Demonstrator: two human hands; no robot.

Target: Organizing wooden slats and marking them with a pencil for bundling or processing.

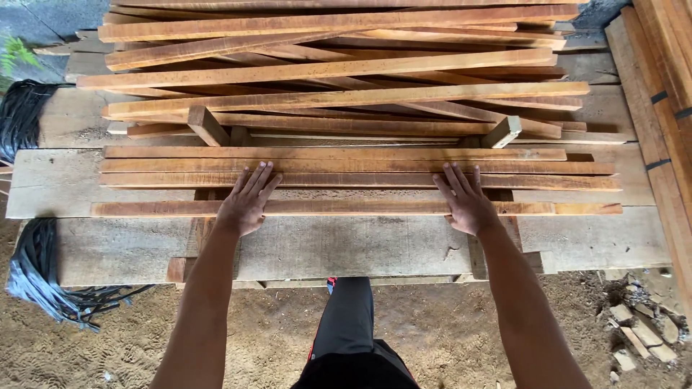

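Left hand and right hand both lie flat, fingers spread, gripping nothing, palms on the nearest slat and fingertips reaching the next slat, these lying side by side across the plank bench before a loose slat pile

— Timber colour is to be recorded.

— The slats are noted as reddish-orange brown, marked with fine cross-grain banding. The nearest slat is seen in the same tone, paler at its right end.

— And the support beneath?

— The planks are recorded as weathered grey-beige, with a dark crack. The ground is logged as sandy brown.

— Other items?

— Black straps are observed at the left edge. Trousers are noted as black with a red stripe. A green plant is recorded in the top corner.
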